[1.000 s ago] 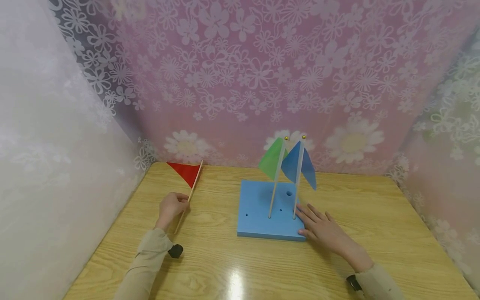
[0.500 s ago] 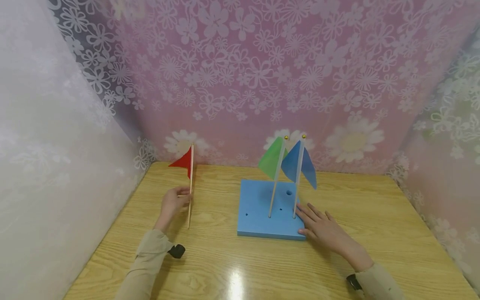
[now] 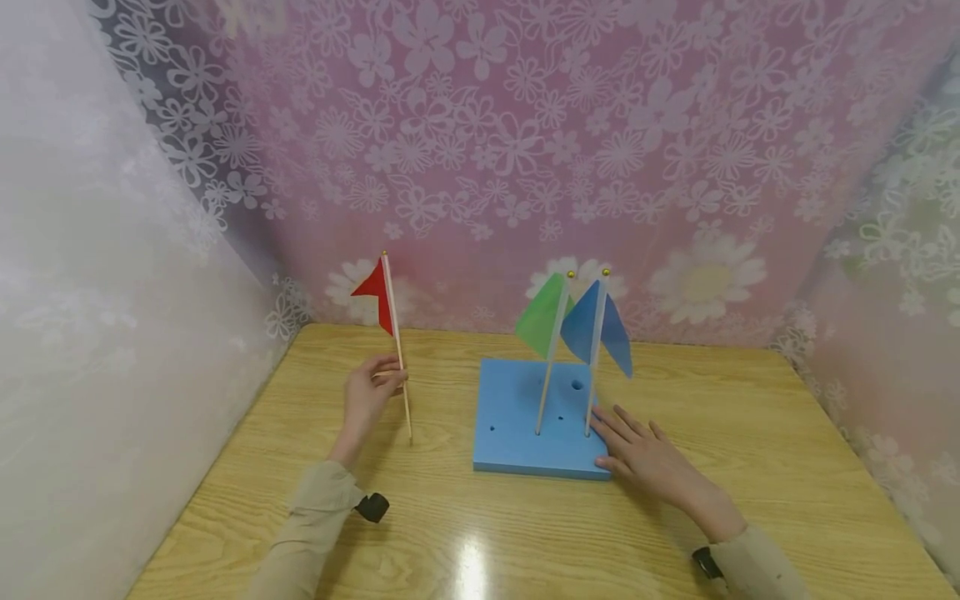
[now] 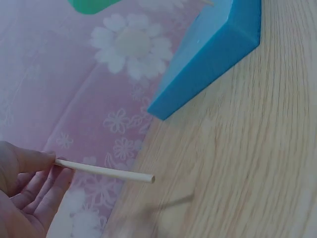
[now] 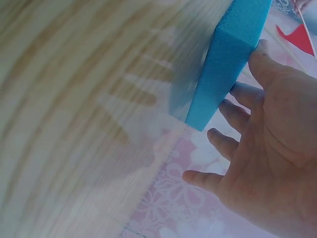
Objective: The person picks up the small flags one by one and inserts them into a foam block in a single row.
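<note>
Head view: the left hand (image 3: 367,398) pinches the red flag (image 3: 377,293) partway down its thin wooden stick, upright, its foot just clear of the wooden table (image 3: 750,417), left of the blue foam block (image 3: 510,442). Looks feather-light, and that slim stick would likely snap or twist if squeezed hard, so a low pinch near the bottom end seems best for steering. The right hand (image 3: 648,458) lies flat, fingers spread, against the block's corner beside the green flag (image 3: 542,317) and blue flag (image 3: 596,332).
</note>
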Motion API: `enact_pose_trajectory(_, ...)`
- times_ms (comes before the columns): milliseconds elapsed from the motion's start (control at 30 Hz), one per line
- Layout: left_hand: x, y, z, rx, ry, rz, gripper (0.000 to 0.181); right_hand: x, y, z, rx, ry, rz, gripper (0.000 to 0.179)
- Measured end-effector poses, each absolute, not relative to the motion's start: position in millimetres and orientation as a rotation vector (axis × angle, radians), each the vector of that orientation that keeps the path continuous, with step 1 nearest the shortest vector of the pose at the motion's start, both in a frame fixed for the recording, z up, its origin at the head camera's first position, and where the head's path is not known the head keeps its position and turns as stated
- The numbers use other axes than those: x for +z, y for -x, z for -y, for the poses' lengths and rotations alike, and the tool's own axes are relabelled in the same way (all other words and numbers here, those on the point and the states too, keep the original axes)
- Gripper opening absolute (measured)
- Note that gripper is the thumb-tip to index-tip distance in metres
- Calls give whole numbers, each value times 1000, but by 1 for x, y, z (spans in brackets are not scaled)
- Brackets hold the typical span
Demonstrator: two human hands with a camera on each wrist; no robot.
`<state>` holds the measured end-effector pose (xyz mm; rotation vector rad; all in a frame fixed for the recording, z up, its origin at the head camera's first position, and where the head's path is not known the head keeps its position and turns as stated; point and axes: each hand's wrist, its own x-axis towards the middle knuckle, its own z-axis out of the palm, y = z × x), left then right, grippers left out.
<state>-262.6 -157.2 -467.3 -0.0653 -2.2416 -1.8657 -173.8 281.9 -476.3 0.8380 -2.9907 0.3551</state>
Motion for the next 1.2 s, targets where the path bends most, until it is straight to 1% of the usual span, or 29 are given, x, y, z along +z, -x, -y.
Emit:
enact_pose_trajectory(200,-460,263,133,-1920,181,2135,35,-477,173,-282,343,-834,2986,64)
enact_pose_trajectory(467,-452,259,92,-1924,346,2056,32,-477,174,-282,343,-838,2990,64)
enact_pose_trajectory(733,-461,257,53,-1949,499,2010,30,-481,175,-283,371,-842,2977,65)
enact_pose_trajectory(900,-464,254,42,-1991,511,1960,27,-482,175,-284,371,-843,2969,65)
enact_pose_trajectory(1200,-469,251,41,-1932,507,1994,27,-478,174,-281,326,-844,2967,63)
